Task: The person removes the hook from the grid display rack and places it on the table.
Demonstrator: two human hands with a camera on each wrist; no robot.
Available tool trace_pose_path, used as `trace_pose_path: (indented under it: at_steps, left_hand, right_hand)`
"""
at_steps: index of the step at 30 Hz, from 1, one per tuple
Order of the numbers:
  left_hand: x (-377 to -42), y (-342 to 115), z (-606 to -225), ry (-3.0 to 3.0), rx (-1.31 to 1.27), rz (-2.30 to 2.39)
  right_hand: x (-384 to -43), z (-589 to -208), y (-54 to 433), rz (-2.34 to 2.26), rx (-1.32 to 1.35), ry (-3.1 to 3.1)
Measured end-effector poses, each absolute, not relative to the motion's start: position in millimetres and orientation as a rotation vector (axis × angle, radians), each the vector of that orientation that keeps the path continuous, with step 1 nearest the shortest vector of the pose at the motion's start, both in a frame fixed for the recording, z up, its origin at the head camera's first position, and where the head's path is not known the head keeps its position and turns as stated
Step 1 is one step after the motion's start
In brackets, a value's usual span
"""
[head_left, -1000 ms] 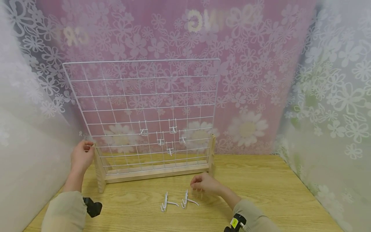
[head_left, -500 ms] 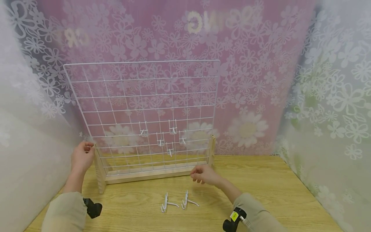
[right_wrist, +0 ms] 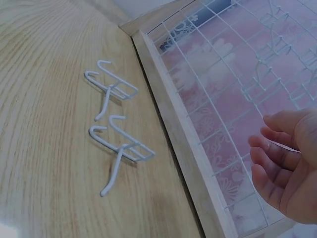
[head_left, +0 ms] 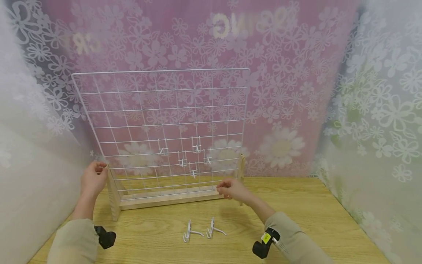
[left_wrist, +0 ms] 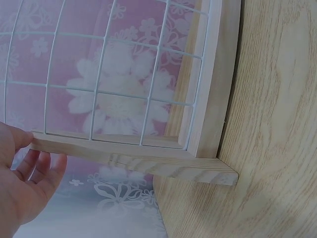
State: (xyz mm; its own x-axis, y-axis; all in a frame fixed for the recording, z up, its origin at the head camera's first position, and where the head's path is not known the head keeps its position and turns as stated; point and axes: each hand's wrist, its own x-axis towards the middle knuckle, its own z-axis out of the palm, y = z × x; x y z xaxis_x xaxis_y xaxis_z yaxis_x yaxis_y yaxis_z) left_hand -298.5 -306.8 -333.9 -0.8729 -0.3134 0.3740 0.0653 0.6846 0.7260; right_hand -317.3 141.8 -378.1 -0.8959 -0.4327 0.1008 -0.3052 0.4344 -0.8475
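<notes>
A white wire grid panel [head_left: 161, 70] stands upright in a wooden stand [head_left: 171, 199]. My left hand [head_left: 93, 178] grips the top of the stand's left upright [left_wrist: 99, 150], thumb on one side and fingers on the other. Close in front of the panel's lower right part, my right hand [head_left: 235, 190] hovers with loosely curled fingers and nothing visible in them. Several white wire hooks hang on the panel, one of them a hook [head_left: 163, 150] at the left of the group. Two more lie on the table, a left hook [head_left: 188, 231] and a right hook [head_left: 211, 228].
The wood-grain table [head_left: 280, 234] reaches past the stand on the right. Behind it hangs a pink flowered backdrop [head_left: 283, 91], and pale flowered sheets close off both sides. Black wrist cameras sit at both sleeves.
My right hand has risen away from the loose hooks toward the panel's lower right. The left hand has stayed at the upright, and the hooks have not moved.
</notes>
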Motion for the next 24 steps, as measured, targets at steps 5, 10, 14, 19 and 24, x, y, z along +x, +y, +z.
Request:
trace_pose_path:
  at_steps: [5, 10, 14, 19, 24]
  left_hand:
    - [-299, -306, -334, -2.418, 0.198, -1.064]
    - [-299, -307, -335, -2.427, 0.192, -1.066]
    - [-299, -306, -335, -2.424, 0.192, -1.079]
    - [-298, -306, -334, -2.425, 0.193, -1.07]
    - [-299, -306, -334, -2.422, 0.198, -1.066]
  right_hand:
    - [-322, -370, 139, -1.493, -0.645, 2.555]
    - [-326, -361, 135, -1.503, -0.643, 2.58]
    - [-326, -351, 132, -1.546, -0.632, 2.586]
    - [-327, -340, 129, -1.598, -0.587, 2.586]
    - [-332, -331, 126, -1.647, -0.524, 2.568]
